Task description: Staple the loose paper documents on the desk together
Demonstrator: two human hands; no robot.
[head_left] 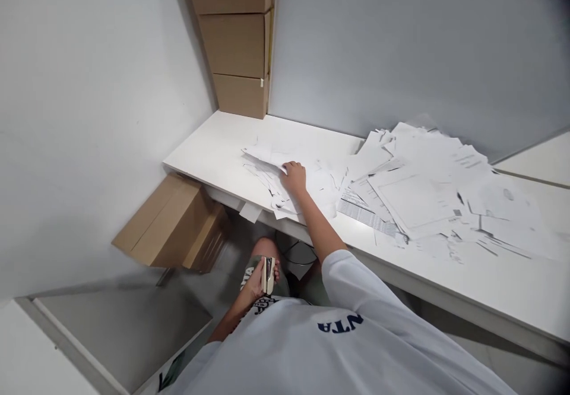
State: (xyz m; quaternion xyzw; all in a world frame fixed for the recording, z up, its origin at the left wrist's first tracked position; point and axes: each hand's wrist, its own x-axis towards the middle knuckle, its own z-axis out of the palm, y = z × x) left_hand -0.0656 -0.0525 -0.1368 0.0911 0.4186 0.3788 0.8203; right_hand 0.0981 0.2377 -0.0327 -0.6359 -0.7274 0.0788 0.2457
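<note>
My left hand (255,283) is low near my lap, its fingers wrapped round a cream and dark stapler (268,275) held upright. On the white table (209,145), my right hand (295,177) pinches the edge of a white paper sheet (266,158), whose left end is lifted a little. Beneath and around that sheet lies a loose spread of papers (318,184). My right fingertips are partly hidden by the hand itself. To the right, a large messy heap of printed papers (427,187) covers much of the table.
Three cardboard boxes (238,44) are stacked at the table's back left corner against the wall. More cardboard boxes (167,220) stand on the floor by the left end. A paper (250,211) juts over the front edge. Under the table runs a dark cable (296,261).
</note>
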